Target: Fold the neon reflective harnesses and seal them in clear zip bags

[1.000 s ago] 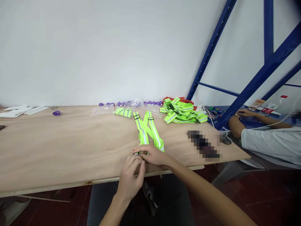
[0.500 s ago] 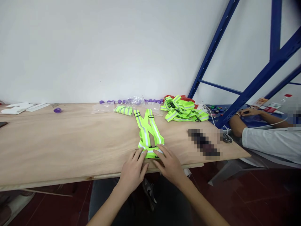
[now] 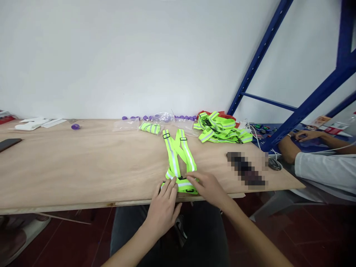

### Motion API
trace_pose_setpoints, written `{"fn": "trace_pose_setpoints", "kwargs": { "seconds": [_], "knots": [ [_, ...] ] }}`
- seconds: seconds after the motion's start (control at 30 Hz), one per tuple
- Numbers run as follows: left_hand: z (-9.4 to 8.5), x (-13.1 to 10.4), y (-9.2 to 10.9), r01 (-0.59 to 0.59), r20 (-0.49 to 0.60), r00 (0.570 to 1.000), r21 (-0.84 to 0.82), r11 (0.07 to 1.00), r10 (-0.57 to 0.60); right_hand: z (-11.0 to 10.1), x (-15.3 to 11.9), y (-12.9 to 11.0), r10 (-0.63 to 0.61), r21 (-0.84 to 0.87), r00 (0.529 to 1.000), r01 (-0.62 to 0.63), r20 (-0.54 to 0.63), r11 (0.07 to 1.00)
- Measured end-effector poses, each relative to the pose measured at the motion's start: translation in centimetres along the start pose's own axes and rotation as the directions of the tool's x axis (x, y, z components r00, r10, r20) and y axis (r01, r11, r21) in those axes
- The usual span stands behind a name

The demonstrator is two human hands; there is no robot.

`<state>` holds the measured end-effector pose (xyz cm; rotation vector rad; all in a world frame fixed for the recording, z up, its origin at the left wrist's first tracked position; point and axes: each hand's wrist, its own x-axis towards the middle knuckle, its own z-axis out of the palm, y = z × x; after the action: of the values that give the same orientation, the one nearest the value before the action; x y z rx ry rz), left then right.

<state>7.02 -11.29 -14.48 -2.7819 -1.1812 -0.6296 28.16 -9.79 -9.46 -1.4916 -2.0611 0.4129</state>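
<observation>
Reflective harness [image 3: 171, 155] laid at centre of frame, just below middle, straps crossed. Lower band [image 3: 183, 184] set near table [image 3: 111, 167] front edge; could be dragged over if pulled toward frame bottom. Left hand [image 3: 163, 204] open, fingers laid over band; right hand [image 3: 208, 187] rested on right end, pinch cannot be told. Band could be twisted by uneven pressure. Strap buckles [image 3: 166, 136] could be snagged if straps were overlapped.

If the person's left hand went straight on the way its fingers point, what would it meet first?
The yellow-green reflective harness: the left hand seems to be touching its lower band, though exact contact is unclear.
</observation>
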Motion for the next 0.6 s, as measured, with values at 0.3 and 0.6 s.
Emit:
{"fn": "trace_pose_setpoints", "kwargs": {
  "seconds": [0.3, 0.6],
  "knots": [
    [0.0, 0.1, 0.1, 0.026, 0.044, 0.999, 0.000, 1.000, -0.026, 1.2, 10.4, 0.6, 0.172, 0.098, 0.941, -0.208, 0.291, 0.973],
    [0.1, 0.1, 0.1, 0.038, 0.038, 0.999, -0.025, 0.999, -0.038, 4.6, 12.7, 1.7, 0.164, 0.127, 0.893, -0.236, 0.418, 0.963]
  ]
}}
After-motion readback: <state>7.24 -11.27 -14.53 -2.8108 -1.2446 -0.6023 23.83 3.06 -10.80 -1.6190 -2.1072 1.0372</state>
